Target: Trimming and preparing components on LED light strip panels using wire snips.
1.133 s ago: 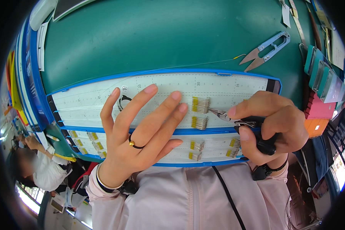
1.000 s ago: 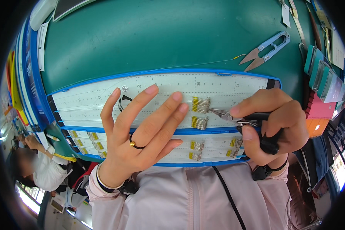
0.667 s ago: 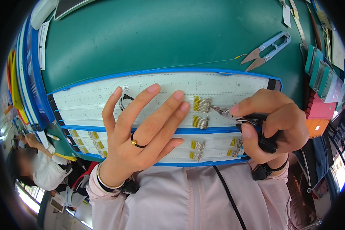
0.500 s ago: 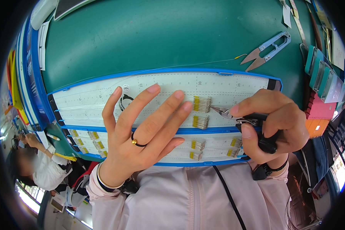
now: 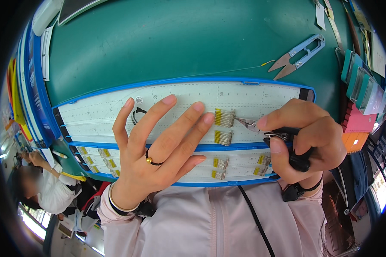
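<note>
A long blue fishing-rig case [image 5: 188, 80] lies open before me, its pale lining printed with a ruler scale. My left hand [image 5: 158, 147] rests over its middle with fingers spread. In my right hand [image 5: 311, 137] is a pair of small black-handled pliers [image 5: 249, 124]. Their metal tips are beside a row of yellow-bound fish hooks [image 5: 224, 118]; I cannot tell whether they touch. A second row of hooks [image 5: 223, 137] sits just below it. More hooks [image 5: 221, 162] are in the nearer half of the case. A thin line runs beyond the case to a yellow-bound hook [image 5: 268, 63].
Blue-handled thread snips [image 5: 301, 55] lie on the green table [image 5: 171, 38], beyond the case at right. Teal-edged boxes [image 5: 360, 81] and a pink box [image 5: 359, 122] stand at far right. Blue folders [image 5: 35, 85] line the left. Another person [image 5: 51, 190] sits at lower left.
The view has shifted very slightly. Both hands, the pliers and the hooks keep practically the same places.
</note>
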The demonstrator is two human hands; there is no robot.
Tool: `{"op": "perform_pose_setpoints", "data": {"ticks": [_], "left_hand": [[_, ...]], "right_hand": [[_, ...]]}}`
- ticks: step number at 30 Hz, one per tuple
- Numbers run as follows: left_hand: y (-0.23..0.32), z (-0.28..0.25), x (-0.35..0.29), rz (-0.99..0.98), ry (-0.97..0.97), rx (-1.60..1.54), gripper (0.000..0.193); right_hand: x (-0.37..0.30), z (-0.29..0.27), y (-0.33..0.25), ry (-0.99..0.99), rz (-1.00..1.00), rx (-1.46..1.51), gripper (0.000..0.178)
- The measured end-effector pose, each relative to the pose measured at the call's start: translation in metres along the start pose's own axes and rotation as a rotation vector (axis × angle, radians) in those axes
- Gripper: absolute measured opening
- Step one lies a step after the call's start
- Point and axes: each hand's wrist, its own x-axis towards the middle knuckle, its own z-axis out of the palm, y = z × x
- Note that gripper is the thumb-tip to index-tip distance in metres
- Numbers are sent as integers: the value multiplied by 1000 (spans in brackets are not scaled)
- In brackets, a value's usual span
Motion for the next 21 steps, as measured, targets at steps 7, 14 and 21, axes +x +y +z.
{"op": "perform_pose_setpoints", "data": {"ticks": [7,14,21], "left_hand": [[-3,-1,-3,46,-58,54,48],[-4,-1,-4,61,-53,52,48],[-4,-1,-4,53,-63,46,47]], "right_hand": [[-2,2,1,50,26,6,28],[-1,-1,-1,29,37,-3,28],[1,0,-1,6,51,1,31]]}}
